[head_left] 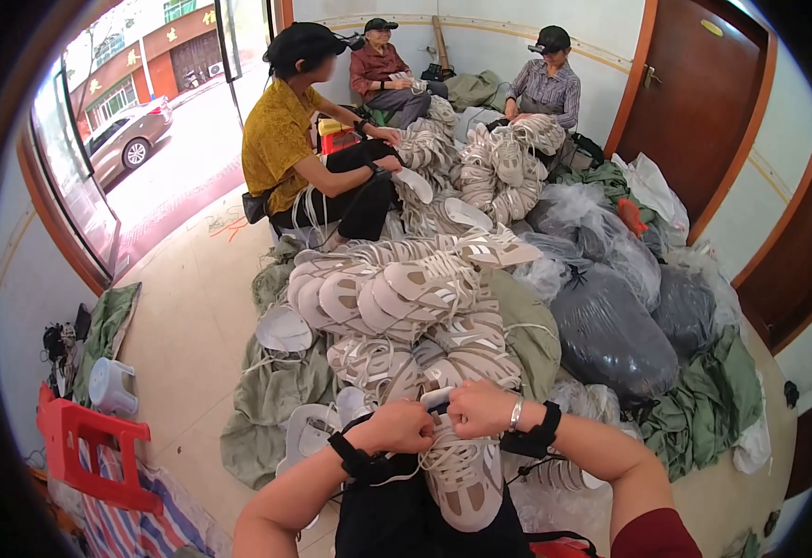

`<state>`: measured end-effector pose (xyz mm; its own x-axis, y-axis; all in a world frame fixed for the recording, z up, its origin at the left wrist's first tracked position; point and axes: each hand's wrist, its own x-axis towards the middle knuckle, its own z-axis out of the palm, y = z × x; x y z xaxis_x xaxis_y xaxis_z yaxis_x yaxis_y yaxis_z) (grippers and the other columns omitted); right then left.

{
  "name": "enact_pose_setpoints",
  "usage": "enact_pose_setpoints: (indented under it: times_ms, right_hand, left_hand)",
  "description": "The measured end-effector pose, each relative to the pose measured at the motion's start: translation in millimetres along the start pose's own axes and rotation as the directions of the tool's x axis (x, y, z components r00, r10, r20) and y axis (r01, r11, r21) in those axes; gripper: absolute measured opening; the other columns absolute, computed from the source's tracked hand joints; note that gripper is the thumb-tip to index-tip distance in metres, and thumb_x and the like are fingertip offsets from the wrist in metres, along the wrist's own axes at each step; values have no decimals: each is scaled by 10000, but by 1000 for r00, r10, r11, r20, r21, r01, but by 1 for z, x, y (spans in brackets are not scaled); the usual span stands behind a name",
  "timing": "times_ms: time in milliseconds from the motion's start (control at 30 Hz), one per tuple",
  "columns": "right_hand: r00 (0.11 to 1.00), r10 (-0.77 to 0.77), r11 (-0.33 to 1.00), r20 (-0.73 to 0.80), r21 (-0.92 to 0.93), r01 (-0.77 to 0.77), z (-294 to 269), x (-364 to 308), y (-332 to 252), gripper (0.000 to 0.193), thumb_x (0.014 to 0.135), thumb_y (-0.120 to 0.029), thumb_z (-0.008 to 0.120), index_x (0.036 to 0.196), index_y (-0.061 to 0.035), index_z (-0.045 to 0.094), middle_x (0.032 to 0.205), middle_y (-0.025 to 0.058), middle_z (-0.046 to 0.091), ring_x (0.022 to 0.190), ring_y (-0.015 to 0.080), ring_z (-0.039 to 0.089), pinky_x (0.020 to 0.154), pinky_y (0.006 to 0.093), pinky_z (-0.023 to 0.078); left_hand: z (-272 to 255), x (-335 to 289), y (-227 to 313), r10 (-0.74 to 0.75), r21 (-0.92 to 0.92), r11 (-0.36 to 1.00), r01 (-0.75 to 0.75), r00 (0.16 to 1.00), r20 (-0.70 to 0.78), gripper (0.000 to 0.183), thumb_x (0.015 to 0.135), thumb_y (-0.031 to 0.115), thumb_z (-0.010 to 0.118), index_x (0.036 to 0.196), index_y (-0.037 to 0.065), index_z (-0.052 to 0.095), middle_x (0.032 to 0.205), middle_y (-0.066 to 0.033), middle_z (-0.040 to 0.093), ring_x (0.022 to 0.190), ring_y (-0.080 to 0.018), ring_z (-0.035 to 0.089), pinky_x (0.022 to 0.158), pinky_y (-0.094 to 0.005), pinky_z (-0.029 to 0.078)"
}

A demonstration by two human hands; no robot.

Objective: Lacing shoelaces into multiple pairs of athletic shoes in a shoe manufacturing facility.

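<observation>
Item in hand: one shoe upper (462, 474), pale beige and white with grey-tan panels, white lacing criss-crossed down its front, lying lengthwise over the person's lap with the toe end pointing toward the lower edge of the view and the collar end up at the hands. Left hand (404, 426): closed in a fist on the upper's top edge and its white lace, a black strap around the wrist. Right hand (482, 406): likewise closed, pinching the same top edge just beside the left hand, knuckles nearly touching; a bracelet and a black strap sit at the wrist. A loose white lace end trails from under the left hand across the dark lap. Immediately ahead: a heap of matching uppers (406, 307), stacked in overlapping rows on green cloth (266, 395) spread over the pale floor. To the right of the heap: bulging grey plastic sacks (610, 335). Further back: a second heap of uppers (503, 167), with three seated people around it, one in a yellow shirt (280, 139), one in a dark red shirt (378, 67), one in a striped shirt (547, 91). Left lower corner: a red plastic stool (90, 446) and a pale plastic bucket (113, 386) just beside it. Right rear: a brown wooden door (703, 102).
</observation>
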<state>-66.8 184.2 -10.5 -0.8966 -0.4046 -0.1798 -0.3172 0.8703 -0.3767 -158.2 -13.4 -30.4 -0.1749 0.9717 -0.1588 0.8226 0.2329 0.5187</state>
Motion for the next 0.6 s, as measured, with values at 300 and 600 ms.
enact_pose_setpoints:
  times_ms: [300, 600]
  right_hand:
    - [704, 278, 898, -653, 438, 52, 4, 55, 62, 213, 813, -221, 585, 743, -21, 600, 743, 164, 602, 742, 329, 561, 697, 436, 462]
    - [764, 634, 58, -117, 993, 104, -38, 69, 73, 132, 945, -171, 577, 931, -40, 582, 814, 96, 666, 597, 122, 611, 568, 296, 553]
  left_hand:
    - [-22, 19, -15, -193, -523, 844, 121, 977, -85, 166, 827, 175, 653, 852, 20, 706, 775, -60, 690, 725, -156, 627, 708, -313, 511]
    - [-54, 31, -79, -666, -876, 482, 16, 656, -354, 157, 901, 157, 659, 908, 5, 697, 772, 9, 640, 665, -63, 534, 634, -209, 430]
